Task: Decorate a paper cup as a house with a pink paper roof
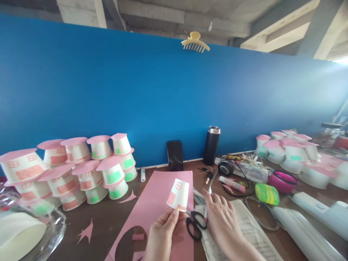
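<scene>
My left hand [163, 235] pinches the rim of an upturned white paper cup [178, 194] with a pink door and window stuck on it, holding it above a pink paper sheet [154, 203]. My right hand [221, 219] rests on a printed paper [244, 228], its fingers closed round a thin white pen-like stick [209, 190]. Black-handled scissors [195, 223] lie between the two hands.
Stacks of finished pink-roofed cup houses [67, 170] stand at left, more cup houses [293, 152] at right. A black flask [211, 145], a phone [174, 155], a glue stick [232, 184], tape rolls [268, 194], keys and white cases sit ahead. Plain cups [16, 232] lie at near left.
</scene>
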Available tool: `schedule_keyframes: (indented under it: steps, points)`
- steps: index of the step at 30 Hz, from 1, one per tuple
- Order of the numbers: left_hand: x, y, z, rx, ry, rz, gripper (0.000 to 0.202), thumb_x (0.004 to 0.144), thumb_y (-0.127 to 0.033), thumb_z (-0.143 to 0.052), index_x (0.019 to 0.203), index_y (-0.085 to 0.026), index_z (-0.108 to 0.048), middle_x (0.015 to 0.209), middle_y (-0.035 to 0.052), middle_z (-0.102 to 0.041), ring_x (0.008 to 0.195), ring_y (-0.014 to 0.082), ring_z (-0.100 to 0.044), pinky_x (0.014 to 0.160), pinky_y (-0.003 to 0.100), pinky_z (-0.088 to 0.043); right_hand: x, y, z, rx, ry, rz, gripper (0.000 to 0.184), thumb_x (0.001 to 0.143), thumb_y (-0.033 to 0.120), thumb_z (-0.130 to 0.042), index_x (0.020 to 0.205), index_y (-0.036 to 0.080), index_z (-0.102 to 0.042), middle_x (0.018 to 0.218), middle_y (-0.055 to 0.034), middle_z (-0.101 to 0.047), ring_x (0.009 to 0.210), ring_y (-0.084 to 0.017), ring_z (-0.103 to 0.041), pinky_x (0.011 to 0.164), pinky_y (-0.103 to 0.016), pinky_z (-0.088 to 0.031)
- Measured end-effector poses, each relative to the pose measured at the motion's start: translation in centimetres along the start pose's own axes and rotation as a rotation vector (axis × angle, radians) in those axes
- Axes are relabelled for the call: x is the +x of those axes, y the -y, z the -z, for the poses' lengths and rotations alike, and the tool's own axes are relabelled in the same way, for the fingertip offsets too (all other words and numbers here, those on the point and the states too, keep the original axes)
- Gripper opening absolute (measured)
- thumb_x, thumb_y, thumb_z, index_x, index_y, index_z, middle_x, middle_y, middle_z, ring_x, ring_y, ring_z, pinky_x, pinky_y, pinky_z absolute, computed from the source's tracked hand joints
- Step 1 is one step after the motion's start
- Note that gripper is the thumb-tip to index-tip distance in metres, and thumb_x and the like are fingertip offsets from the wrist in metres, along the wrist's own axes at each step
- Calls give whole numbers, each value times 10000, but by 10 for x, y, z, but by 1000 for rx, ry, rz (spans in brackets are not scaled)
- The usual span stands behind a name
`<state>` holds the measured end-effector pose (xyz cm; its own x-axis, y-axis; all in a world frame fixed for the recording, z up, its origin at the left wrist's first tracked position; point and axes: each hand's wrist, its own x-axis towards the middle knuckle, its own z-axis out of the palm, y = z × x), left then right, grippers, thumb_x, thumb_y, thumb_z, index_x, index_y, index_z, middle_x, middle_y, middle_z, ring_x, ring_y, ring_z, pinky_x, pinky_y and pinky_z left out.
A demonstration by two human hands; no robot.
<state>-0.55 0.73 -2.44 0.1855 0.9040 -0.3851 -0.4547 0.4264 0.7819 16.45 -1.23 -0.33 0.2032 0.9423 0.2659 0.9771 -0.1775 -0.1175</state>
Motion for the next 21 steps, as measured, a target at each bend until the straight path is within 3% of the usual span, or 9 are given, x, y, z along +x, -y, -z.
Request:
schedule_keyframes:
  steps: [3,7,11,18,21]
  points:
    - [1,-1,0,0,15,-8,512,487,-497,-878,844,-154,-748,731,47,-738,648,168,-688,501,183,-491,0,-1,3,48,-17,5,656,659,-3,-513,1302,128,-538,1174,-161,-642,1073,-339,-567,918,-456,-392]
    - [2,-5,0,-9,-17,-110,455,486,-452,-892,791,-144,-755,758,60,-745,771,198,-708,674,224,-562,0,-5,8,130,-69,13,755,597,-31,-488,1328,160,-474,1246,-137,-590,1129,-307,-535,927,-421,-404]
    - [3,-11,3,10,-66,-169,460,521,-436,-884,842,-135,-751,842,85,-751,851,226,-709,726,257,-584,1,-8,10,238,-129,77,748,583,-22,-486,1302,180,-438,1222,-118,-570,1121,-286,-520,925,-410,-412]
    - [8,-15,9,92,-161,-231,351,620,-345,-848,849,-107,-730,714,58,-721,662,173,-694,593,223,-577,-5,1,5,385,-106,223,630,636,-16,-453,1196,274,-447,1080,-38,-583,984,-218,-569,848,-346,-446]
    - [8,-14,8,52,-183,-191,264,673,-266,-822,852,-106,-713,804,98,-734,683,187,-708,592,238,-578,-8,5,4,460,-75,237,567,676,-17,-437,1168,266,-457,1014,-35,-584,886,-206,-591,791,-337,-461]
